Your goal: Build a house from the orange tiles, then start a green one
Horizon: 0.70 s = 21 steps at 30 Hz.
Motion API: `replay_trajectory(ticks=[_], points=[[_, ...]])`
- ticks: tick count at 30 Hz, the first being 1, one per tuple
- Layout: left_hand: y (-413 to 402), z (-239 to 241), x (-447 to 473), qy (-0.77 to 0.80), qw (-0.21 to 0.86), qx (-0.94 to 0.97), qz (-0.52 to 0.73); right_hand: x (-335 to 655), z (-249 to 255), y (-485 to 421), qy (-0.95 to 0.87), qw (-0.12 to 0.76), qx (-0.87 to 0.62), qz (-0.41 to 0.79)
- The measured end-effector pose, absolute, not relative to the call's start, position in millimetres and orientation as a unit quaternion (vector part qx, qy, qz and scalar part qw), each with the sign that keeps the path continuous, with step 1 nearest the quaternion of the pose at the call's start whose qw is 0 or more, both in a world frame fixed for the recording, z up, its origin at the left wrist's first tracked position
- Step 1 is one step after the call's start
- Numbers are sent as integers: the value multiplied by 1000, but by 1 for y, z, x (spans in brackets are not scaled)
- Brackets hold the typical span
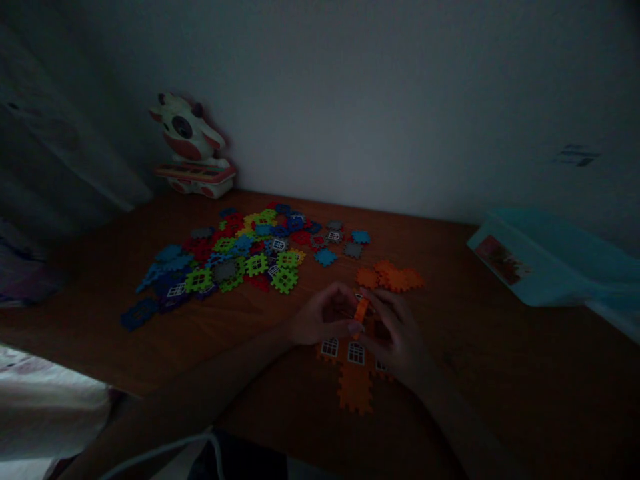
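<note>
Between my two hands an orange interlocking tile is held up on edge. My left hand grips it from the left, thumb in front and fingers behind. From the right, my right hand pinches the same piece. Just below lie joined orange tiles, flat on the table, some with white window frames. My right hand covers part of this joined shape. Whether the held tile touches the joined ones, I cannot tell.
Loose orange tiles lie just beyond my hands. A large pile of multicoloured tiles spreads over the table to the left. A cow-shaped toy keyboard stands at the back left against the wall. A light blue bin is at the right.
</note>
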<state>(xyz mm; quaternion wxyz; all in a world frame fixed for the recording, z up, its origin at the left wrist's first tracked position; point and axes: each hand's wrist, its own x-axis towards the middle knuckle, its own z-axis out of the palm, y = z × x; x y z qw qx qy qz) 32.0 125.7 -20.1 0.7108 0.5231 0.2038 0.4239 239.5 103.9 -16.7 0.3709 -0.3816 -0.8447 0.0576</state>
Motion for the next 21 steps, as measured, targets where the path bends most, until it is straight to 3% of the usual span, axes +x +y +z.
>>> replay_trajectory(ticks=[21], points=[[129,-24,32,222,714,525,407,238,-8,102,-851,392,-345,56]])
